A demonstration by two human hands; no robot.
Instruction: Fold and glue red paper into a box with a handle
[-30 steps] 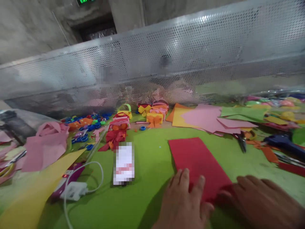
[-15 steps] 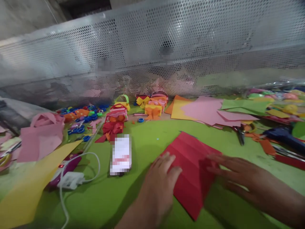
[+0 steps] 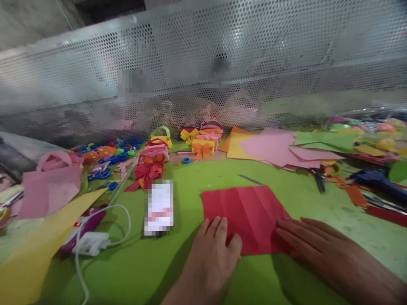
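A red sheet of paper (image 3: pixel 246 214) with several fold creases lies flat on the green table top (image 3: pixel 149 267). My left hand (image 3: pixel 211 258) rests on its near left corner, fingers stretched out. My right hand (image 3: pixel 313 248) lies flat at its near right corner, fingers straight and pointing left onto the paper. Neither hand holds anything.
A blurred white object (image 3: pixel 159 207) lies left of the sheet. Further left are a yellow sheet (image 3: pixel 34 245), a white charger with cable (image 3: pixel 92 243) and a pink paper bag (image 3: pixel 51 186). Small paper baskets (image 3: pixel 203 146), loose coloured sheets (image 3: pixel 280 148), scissors (image 3: pixel 319 178) and a perforated metal screen (image 3: pixel 222 63) stand behind.
The red sheet has been turned and opened out, from a narrow folded strip to a wider creased sheet lying flat. Both hands moved to its near corners.
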